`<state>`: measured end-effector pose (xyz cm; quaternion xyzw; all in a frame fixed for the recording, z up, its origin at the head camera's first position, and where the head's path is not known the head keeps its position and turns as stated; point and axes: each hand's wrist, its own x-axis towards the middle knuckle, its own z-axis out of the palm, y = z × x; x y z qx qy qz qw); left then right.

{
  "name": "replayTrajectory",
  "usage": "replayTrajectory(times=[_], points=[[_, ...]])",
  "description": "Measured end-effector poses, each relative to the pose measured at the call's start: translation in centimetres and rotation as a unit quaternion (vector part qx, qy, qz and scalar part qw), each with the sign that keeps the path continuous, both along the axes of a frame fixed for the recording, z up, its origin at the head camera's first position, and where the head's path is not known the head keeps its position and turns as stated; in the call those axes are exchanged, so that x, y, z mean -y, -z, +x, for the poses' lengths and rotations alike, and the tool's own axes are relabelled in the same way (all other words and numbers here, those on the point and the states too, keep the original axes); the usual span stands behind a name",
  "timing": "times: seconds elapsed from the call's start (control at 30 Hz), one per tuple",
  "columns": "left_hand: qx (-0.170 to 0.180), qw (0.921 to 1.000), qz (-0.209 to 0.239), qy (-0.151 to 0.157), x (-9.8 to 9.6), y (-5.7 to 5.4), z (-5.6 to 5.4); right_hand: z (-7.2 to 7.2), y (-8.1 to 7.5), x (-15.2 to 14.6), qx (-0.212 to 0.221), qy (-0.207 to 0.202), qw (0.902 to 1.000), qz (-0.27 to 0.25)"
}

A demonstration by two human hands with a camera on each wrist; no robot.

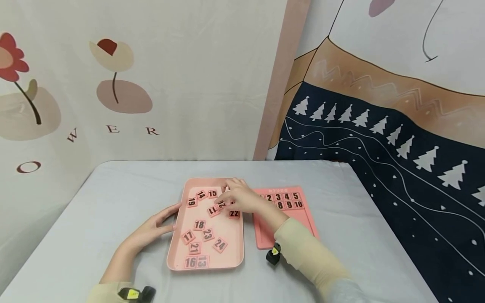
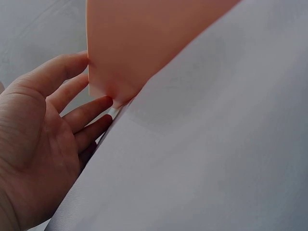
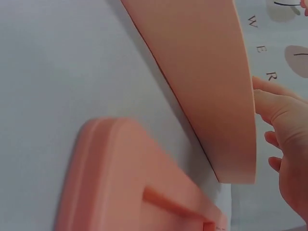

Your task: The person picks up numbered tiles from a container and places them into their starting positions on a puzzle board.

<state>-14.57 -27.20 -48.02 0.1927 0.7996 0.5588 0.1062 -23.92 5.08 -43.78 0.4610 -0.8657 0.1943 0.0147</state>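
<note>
A shallow pink tray (image 1: 205, 268) lies on the table with several loose number tiles in it, among them 18 (image 1: 199, 225), 23 (image 1: 207, 234) and 24 (image 1: 219, 245). My left hand (image 1: 153, 229) rests its fingers against the tray's left wall; the left wrist view shows fingertips (image 2: 107, 101) touching it. Over the tray's upper right, my right hand (image 1: 240, 197) reaches down with bent fingers beside the 12 tile (image 1: 221, 205) and the 11 tile (image 1: 213, 211). Whether it pinches a tile I cannot tell. In the right wrist view, the tray wall (image 3: 197, 72) hides its fingertips.
Right of the tray, a pink number board (image 1: 267, 235) lies partly under my right forearm. Number tiles such as 5 (image 1: 295, 196) and 10 (image 1: 298, 204) fill its upper rows. A white cloth (image 1: 363, 252) covers the table; printed curtains (image 1: 204, 84) hang behind.
</note>
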Motion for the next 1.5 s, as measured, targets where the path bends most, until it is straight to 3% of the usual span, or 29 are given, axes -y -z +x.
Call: replayTrajectory(times=[0.3,0.77,1.07,1.5], points=[[-0.001,1.0000,0.007,0.004,0.2,0.1,0.1,-1.0,0.8,1.7,-0.004,0.001,0.9975,0.071],[-0.003,1.0000,0.006,0.002,0.2,0.1,0.1,-1.3,0.5,3.4,-0.018,-0.034,0.9858,0.164],[0.007,1.0000,0.004,-0.003,0.1,0.0,0.2,-1.0,0.2,3.5,-0.003,-0.036,0.9844,0.172],[0.009,0.9999,0.003,-0.005,0.0,-0.1,0.2,-0.9,0.9,2.5,0.014,-0.022,0.9926,0.119]])
